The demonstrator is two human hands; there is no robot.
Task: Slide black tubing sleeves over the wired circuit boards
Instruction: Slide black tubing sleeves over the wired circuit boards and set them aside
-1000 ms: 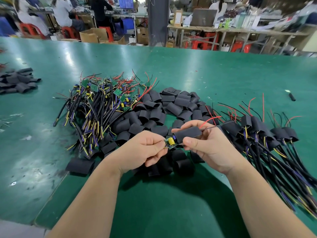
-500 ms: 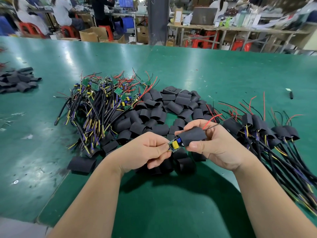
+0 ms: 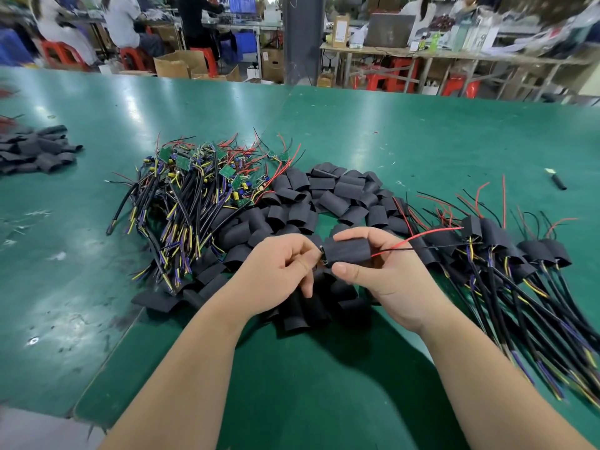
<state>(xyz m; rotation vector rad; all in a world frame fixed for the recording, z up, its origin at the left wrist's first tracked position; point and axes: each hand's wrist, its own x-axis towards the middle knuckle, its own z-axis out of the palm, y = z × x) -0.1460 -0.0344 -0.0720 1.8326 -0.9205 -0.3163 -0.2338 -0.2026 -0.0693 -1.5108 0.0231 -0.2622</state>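
Pinching the sleeve in my right hand, thumb against fingers, above the pile. My left hand pinches the board at its mouth. Recommend pushing straight, red wire clear.

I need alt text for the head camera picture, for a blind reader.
The right hand grips a black sleeve while the left hand pinches the board at its opening, above a green table with piles of loose sleeves and wired boards.

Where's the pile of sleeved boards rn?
Head view, right side: sleeved boards lie on the table beside the right hand, right of the loose sleeves.
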